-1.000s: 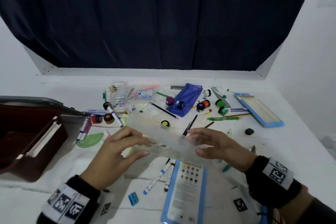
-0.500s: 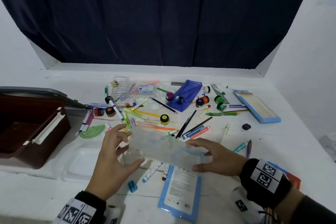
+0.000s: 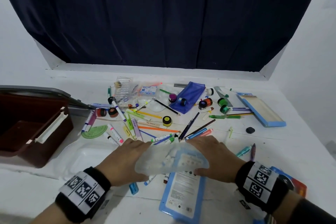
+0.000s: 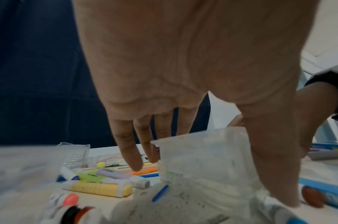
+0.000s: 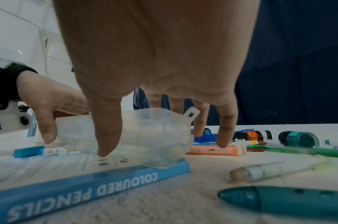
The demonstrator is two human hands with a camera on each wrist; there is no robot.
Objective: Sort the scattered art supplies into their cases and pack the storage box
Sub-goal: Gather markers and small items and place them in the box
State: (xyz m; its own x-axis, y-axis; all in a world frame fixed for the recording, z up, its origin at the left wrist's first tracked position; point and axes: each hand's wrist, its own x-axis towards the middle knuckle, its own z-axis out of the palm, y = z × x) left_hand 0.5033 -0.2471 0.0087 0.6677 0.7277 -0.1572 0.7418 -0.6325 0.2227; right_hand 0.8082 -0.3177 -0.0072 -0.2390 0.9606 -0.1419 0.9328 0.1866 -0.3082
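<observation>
Head view: the left hand [image 3: 123,162] and right hand [image 3: 211,156] hold a clear plastic case [image 3: 171,160] between them, its long axis running left to right, low over the blue pencil box [image 3: 181,198] on the surface [image 3: 272,147].

Left wrist view: thumb and fingers [image 4: 129,153] straddle the case's end.

Right wrist view: the grip spans the other end; the case touches the box.

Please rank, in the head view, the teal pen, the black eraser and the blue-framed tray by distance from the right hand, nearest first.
1. Teal pen: just right of the right hand, beside a purple crayon.
2. Black eraser: farther back and to the right, alone on the white table.
3. Blue-framed tray: farthest, at the far right edge of the clutter.
</observation>
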